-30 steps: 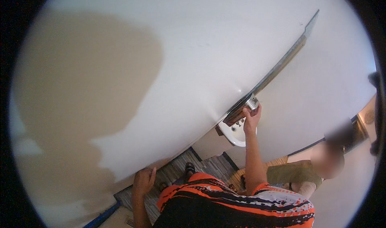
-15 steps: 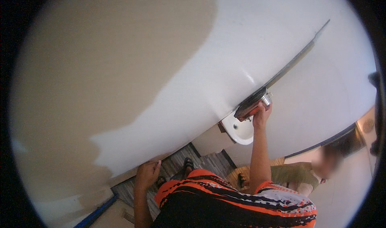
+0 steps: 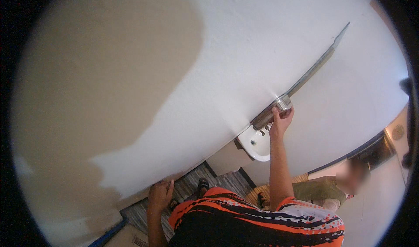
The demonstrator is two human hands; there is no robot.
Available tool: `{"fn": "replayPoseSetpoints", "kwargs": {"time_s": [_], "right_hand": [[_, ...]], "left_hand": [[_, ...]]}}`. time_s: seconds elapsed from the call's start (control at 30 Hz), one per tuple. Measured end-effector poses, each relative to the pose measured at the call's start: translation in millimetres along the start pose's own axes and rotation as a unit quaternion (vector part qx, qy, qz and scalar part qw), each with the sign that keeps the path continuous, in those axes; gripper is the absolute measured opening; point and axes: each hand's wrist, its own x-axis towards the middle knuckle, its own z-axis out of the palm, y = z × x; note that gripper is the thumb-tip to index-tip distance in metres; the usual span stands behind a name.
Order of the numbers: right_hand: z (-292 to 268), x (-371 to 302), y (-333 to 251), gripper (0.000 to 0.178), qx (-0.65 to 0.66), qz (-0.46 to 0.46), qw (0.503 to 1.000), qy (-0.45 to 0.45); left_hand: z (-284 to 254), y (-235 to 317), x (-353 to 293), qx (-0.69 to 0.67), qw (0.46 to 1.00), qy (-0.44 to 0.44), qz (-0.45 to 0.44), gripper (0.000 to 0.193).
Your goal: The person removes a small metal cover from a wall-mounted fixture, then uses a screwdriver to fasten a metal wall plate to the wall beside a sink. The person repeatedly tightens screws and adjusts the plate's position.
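Note:
My right hand [image 3: 281,120] reaches out to the wall with bent fingers and thumb gripping the end of a shiny metal box-shaped thing [image 3: 267,117]. It lies along the white wall just above a sink; whether it is fixed to the wall I cannot tell. A long, thin grey panel [image 3: 312,70] with a glassy edge stands out beyond it. Low on the left, my left hand [image 3: 160,194] is near the wall's foot, its fingers curled and its thumb sticking up. Its palm side is hidden. The wall [image 3: 205,103] bears a large brown area [image 3: 118,72] beside the white.
A white sink [image 3: 257,149] with a tap is below my right hand. A person in a green top [image 3: 314,189] is close by on the right. Dark striped flooring [image 3: 192,183] shows by my feet. A blue strip [image 3: 109,236] runs along the lower left.
The view has shifted slightly, so the wall's brown area shows further left. The metal thing's face, dark and red before, now looks grey-brown. My right hand stays on it; my left hand has barely moved.

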Motion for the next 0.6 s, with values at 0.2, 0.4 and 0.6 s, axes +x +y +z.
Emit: {"fn": "replayPoseSetpoints", "kwargs": {"time_s": [0.2, 0.4, 0.6], "right_hand": [[7, 1, 0, 0.090, -0.041, -0.016, 0.999, 0.008], [-2, 2, 21, 0.097, -0.104, -0.037, 0.994, 0.014], [-7, 1, 32, 0.106, -0.115, -0.019, 0.993, 0.015]], "left_hand": [[-3, 5, 2, -0.012, 0.999, -0.013, -0.037, 0.059], [-3, 10, 6, 0.000, 1.000, -0.005, -0.031, 0.059], [4, 14, 10, -0.021, 0.999, -0.013, -0.043, 0.055]]}}
